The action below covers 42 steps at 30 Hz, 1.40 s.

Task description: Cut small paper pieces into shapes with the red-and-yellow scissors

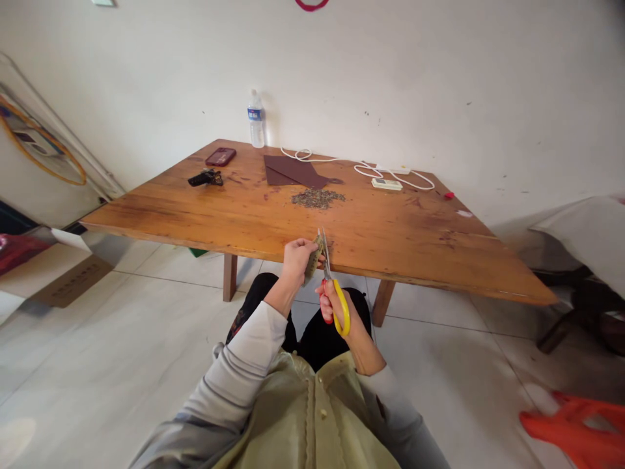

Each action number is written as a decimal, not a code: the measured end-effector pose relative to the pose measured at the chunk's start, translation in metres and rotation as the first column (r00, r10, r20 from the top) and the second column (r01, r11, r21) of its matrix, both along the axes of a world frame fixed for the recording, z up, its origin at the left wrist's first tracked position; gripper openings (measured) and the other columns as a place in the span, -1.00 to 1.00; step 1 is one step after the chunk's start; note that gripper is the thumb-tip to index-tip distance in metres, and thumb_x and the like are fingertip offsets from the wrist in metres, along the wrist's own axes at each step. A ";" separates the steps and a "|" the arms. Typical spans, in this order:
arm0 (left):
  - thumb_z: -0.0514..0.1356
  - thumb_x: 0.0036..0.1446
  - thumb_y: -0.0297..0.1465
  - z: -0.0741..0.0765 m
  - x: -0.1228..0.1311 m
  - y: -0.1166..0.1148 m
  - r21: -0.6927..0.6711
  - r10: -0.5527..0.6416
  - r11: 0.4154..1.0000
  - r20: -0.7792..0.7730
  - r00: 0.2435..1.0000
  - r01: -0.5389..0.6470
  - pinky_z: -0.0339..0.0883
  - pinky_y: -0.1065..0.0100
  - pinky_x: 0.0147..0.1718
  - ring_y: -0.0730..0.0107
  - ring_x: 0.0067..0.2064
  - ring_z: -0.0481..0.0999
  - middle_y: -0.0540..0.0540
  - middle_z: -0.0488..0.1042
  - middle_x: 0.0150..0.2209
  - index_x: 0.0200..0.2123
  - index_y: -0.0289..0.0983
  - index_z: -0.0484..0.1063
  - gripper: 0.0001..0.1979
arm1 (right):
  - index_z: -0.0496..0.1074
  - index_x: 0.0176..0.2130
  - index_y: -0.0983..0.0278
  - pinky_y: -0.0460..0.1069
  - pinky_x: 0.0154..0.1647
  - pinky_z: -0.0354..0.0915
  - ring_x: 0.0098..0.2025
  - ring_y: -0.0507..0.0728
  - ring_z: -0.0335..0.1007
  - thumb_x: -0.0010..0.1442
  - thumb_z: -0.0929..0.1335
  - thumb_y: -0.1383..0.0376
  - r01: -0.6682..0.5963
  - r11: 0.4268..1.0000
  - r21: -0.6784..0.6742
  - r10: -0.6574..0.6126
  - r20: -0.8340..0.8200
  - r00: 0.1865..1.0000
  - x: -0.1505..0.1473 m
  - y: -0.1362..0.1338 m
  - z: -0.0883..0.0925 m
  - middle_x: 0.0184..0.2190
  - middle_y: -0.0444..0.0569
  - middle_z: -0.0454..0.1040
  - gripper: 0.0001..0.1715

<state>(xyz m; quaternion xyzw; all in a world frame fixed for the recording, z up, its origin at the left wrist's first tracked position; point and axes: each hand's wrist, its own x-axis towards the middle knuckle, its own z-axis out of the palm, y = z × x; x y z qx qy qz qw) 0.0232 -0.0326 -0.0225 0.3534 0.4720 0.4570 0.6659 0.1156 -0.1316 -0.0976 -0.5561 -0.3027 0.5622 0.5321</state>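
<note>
Just off the table's front edge, my left hand [296, 258] is closed on a thin, flat olive-green piece [313, 263] with dark marks; its exact kind is unclear. My right hand [336, 303] grips scissors [341, 309] with one yellow and one red handle loop. Their blades point away from me, slightly apart at the tips, along the right edge of the green piece. Whether the piece lies between the blades cannot be made out. Beyond both hands, a loose heap of small brown-grey shreds [318, 198] lies on the wooden table [234, 225].
Dark brown sheets [295, 171] lie behind the heap. A phone [221, 156], black keys or a pouch [206, 178] and a water bottle [255, 120] are at the left. A white cable [336, 159] and a remote-like device [387, 185] lie back right. A cardboard box [63, 277] is on the floor.
</note>
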 end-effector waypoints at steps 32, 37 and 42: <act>0.32 -0.12 -0.50 -0.007 0.000 0.009 0.006 -0.016 1.000 0.012 1.000 0.016 0.35 0.37 -0.57 0.40 -0.68 0.41 -0.07 0.45 -0.70 -0.60 -0.26 0.34 -0.81 | 0.40 -0.43 0.26 -0.16 -0.77 -0.08 -0.74 -0.11 -0.10 -0.11 0.46 -0.42 -0.042 0.999 -0.008 0.042 -0.022 0.999 0.006 0.000 -0.003 -0.71 -0.37 0.08 -0.19; 0.31 -0.13 -0.50 -0.009 -0.001 0.010 0.024 -0.027 0.999 0.011 1.000 0.027 0.39 0.36 -0.53 0.39 -0.66 0.44 -0.09 0.47 -0.69 -0.61 -0.26 0.36 -0.83 | 0.45 -0.36 0.28 -0.15 -0.72 0.07 -0.69 -0.09 0.06 -0.12 0.46 -0.42 -0.061 0.998 0.016 0.062 -0.044 0.997 0.008 0.002 0.003 -0.63 -0.29 0.21 -0.16; 0.29 -0.14 -0.50 -0.011 -0.001 0.012 0.033 -0.042 0.999 0.011 0.999 0.041 0.40 0.36 -0.52 0.40 -0.65 0.44 -0.08 0.47 -0.70 -0.63 -0.28 0.38 -0.86 | 0.46 -0.37 0.30 -0.16 -0.75 0.01 -0.72 -0.11 0.00 -0.15 0.48 -0.42 -0.058 0.998 0.004 0.058 -0.025 0.998 0.013 0.002 0.003 -0.66 -0.33 0.17 -0.14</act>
